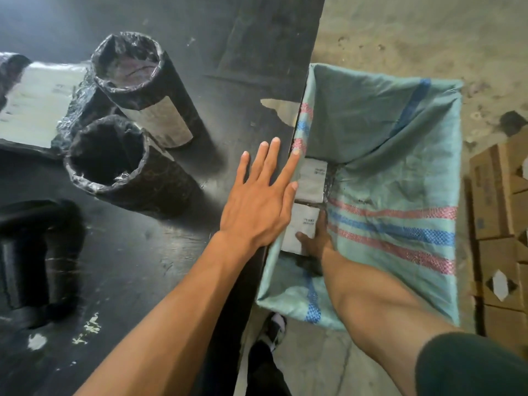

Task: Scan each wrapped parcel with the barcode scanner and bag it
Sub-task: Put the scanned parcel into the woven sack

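Note:
Two tall cylindrical parcels wrapped in black film stand on the black table, one at the back (145, 90) with a white label, one nearer (120, 164). A green woven bag (400, 172) with pink and blue stripes hangs open beside the table's right edge. My left hand (260, 201) lies flat with straight fingers over the table edge and the bag's rim. My right hand (314, 238) reaches down inside the bag and touches a parcel with a white label (303, 227); its fingers are partly hidden. A second labelled parcel (313, 180) lies beyond it in the bag. No scanner shows.
A flat parcel with a large white label (37, 107) lies at the table's left. A dark object (31, 258) sits at the near left. Cardboard boxes (503, 224) are stacked on the floor right of the bag. My shoe (274, 330) shows below.

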`<state>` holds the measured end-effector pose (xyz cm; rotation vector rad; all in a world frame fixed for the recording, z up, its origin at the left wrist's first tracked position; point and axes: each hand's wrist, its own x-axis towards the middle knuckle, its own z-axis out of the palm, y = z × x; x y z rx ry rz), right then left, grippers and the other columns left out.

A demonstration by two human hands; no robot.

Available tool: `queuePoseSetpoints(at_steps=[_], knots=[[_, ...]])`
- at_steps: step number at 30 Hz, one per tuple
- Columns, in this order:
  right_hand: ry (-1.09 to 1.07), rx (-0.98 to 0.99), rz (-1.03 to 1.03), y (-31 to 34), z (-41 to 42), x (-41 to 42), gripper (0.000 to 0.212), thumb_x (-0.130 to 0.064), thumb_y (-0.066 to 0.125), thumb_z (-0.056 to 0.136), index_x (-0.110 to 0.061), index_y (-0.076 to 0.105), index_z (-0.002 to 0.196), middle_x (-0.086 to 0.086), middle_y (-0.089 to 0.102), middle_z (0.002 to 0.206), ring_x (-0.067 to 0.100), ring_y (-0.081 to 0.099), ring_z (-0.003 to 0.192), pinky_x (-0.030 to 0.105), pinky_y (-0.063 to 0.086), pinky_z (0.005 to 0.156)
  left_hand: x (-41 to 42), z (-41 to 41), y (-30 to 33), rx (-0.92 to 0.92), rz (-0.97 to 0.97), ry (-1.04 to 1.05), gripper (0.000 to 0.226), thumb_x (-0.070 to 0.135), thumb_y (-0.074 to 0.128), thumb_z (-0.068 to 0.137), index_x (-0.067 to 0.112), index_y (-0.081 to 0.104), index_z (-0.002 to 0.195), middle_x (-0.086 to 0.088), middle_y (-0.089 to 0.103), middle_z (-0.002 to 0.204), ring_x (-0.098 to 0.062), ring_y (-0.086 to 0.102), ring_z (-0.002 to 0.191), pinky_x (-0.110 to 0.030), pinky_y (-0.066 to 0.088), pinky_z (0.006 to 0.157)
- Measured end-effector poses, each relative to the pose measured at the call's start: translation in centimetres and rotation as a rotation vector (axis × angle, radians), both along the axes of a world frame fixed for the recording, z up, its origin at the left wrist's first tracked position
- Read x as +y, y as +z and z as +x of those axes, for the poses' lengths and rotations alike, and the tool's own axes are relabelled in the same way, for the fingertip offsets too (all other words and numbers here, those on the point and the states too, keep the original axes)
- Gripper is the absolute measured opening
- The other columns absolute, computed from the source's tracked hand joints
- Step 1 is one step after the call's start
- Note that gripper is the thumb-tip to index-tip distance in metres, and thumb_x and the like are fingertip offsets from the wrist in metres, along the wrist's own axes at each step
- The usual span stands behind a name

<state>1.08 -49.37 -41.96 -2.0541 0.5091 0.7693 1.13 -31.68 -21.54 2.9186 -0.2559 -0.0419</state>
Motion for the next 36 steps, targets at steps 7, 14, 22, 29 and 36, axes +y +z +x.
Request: queuePoseSetpoints(at_steps=[7,14,22,29,36], knots=[[0.187,0.165,-0.249,-1.3,0.6,0.2,0.1,-0.04,0.059,0.106,-0.029,-0.02,0.165,0.021,0.031,0.168,0.042,0.042,0.147,0.048,0.04,0.117,-0.1,-0.1,-0.1,0.005,0.047,-0.008,0.06,0.048,0.019,0.109,0.027,0.009,0.164,-0.01,-0.001,0.171,-0.027,-0.001,0.158,-0.05,0.001,0.127],[0.229,0.191,-0.333,-1.8,0.8,0.1,0.102,-0.046,0.059,0.104,-0.035,-0.024,0.163,0.02,0.035,0.166,0.041,0.044,0.147,0.055,0.041,0.116,-0.2,0.1,-0.2,0.006,0.036,-0.009,0.062,0.048,0.019,0.108,0.026,0.008,0.164,-0.009,-0.002,0.171,-0.025,-0.004,0.158,-0.049,-0.001,0.127],[0.28,0.289,-0.491,-0.2,1.9,0.6,0.106,-0.059,0.059,0.1,-0.029,-0.018,0.166,0.024,0.009,0.172,0.041,0.017,0.159,0.054,0.03,0.124,0.1,0.0,-0.2,-0.005,0.014,-0.022,0.061,0.044,0.019,0.109,0.022,0.008,0.164,-0.01,-0.002,0.171,-0.024,-0.005,0.158,-0.047,-0.004,0.127],[0.246,0.192,-0.392,4.3,5.0,0.0,0.088,-0.044,0.065,0.101,-0.019,0.012,0.168,0.018,0.024,0.171,0.04,0.028,0.155,0.053,0.031,0.124,0.0,0.1,0.0,0.024,0.007,-0.032,0.061,0.043,0.019,0.109,0.022,0.003,0.164,-0.01,-0.004,0.171,-0.025,-0.007,0.158,-0.047,-0.006,0.127],[0.115,0.047,-0.282,10.5,3.0,-1.4,0.074,-0.04,0.066,0.101,-0.008,0.034,0.16,0.016,0.046,0.16,0.036,0.043,0.148,0.043,0.037,0.12,0.3,0.1,0.2,0.075,-0.043,-0.07,0.065,0.051,0.018,0.107,0.023,0.0,0.164,-0.013,-0.009,0.17,-0.026,-0.013,0.157,-0.047,-0.013,0.125]])
